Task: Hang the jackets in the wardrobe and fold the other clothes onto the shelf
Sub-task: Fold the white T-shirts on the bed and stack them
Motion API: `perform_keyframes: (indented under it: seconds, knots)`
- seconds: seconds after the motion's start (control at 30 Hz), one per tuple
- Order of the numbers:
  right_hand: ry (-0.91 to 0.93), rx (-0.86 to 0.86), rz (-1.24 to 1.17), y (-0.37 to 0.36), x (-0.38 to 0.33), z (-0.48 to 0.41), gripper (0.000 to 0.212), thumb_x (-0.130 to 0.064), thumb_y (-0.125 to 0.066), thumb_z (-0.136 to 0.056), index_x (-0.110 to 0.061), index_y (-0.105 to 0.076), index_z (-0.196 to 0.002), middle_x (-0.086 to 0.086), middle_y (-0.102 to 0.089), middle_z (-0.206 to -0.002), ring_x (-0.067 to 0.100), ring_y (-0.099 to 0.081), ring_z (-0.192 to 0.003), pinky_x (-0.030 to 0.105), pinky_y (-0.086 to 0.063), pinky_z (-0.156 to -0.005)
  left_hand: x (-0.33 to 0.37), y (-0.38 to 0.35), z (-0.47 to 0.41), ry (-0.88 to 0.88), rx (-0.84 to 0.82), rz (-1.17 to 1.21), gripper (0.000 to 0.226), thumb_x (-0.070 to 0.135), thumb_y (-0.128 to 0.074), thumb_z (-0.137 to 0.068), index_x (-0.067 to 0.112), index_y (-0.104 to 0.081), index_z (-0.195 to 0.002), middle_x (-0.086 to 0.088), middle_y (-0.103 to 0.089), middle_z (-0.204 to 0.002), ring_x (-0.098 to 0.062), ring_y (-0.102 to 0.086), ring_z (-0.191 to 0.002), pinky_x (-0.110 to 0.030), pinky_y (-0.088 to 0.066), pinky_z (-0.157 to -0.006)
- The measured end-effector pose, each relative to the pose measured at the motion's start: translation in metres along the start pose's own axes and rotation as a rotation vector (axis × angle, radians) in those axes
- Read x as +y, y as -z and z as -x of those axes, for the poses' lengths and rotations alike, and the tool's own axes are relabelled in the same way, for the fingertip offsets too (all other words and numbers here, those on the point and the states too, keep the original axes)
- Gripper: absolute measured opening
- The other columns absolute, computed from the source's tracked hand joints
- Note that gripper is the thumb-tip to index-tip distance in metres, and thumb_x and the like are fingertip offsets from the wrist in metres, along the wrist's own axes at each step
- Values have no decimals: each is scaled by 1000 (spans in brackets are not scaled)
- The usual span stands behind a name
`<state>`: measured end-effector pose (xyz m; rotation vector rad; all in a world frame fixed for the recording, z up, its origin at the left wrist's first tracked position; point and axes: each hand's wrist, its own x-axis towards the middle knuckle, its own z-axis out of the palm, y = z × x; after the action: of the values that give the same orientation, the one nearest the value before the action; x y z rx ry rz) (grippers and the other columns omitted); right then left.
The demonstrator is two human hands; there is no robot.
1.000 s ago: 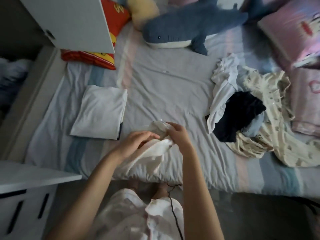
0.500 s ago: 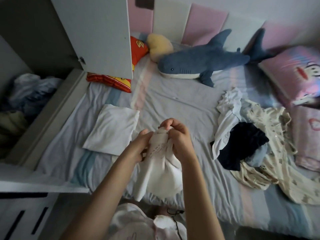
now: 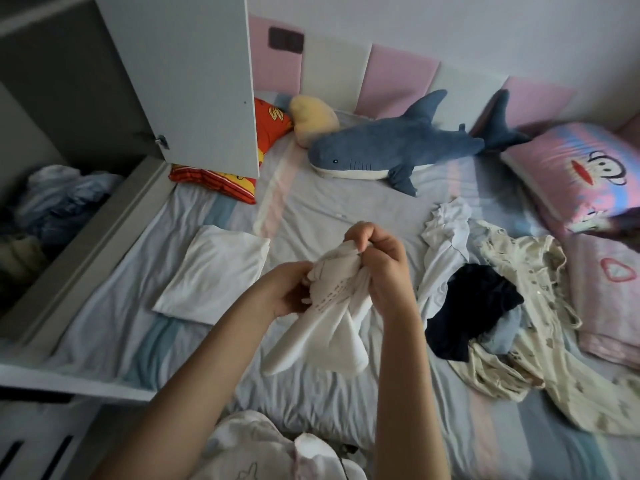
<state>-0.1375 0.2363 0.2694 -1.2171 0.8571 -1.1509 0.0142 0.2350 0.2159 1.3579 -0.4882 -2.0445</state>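
Both hands hold a bunched white garment (image 3: pixel 329 327) above the bed (image 3: pixel 346 209). My right hand (image 3: pixel 377 268) grips its top edge with curled fingers. My left hand (image 3: pixel 287 289) grips the cloth just below and to the left. The rest of the garment hangs down toward the sheet. A folded white garment (image 3: pixel 211 271) lies flat on the bed to the left. A heap of loose clothes (image 3: pixel 485 292) sits to the right, with white, dark navy and cream patterned pieces. The wardrobe (image 3: pixel 69 202) stands open at the left, crumpled clothes inside.
The wardrobe door (image 3: pixel 194 77) swings out over the bed's left corner. A blue shark plush (image 3: pixel 391 147), a yellow cushion (image 3: pixel 311 119) and a red cushion (image 3: pixel 270 126) lie near the headboard. Pink pillows (image 3: pixel 581 174) occupy the right side. A white drawer unit (image 3: pixel 45 427) stands at lower left.
Both hands have lifted the white garment off the sheet and gathered it higher. My view has tilted up, showing more of the headboard and wardrobe.
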Motion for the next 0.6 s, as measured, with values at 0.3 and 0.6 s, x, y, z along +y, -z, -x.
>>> perform_keyframes:
  seconds: [0.3, 0.6]
  knots:
    - [-406, -129, 254, 58, -17, 17, 25, -31, -55, -74, -20, -69, -92, 4, -69, -90, 19, -63, -88, 30, -48, -85, 24, -47, 39, -574, -40, 270, 37, -2, -47, -75, 22, -68, -56, -3, -63, -90, -18, -59, -87, -29, -48, -77]
    - [-429, 151, 36, 3, -12, -3, 26, -40, -44, -97, -22, -63, -99, -6, -62, -85, -2, -58, -63, 15, -43, -50, 23, -72, 56, -716, -219, -118, 9, 13, -47, -95, 12, -53, -88, -17, -54, -99, -27, -54, -92, -37, -49, -74]
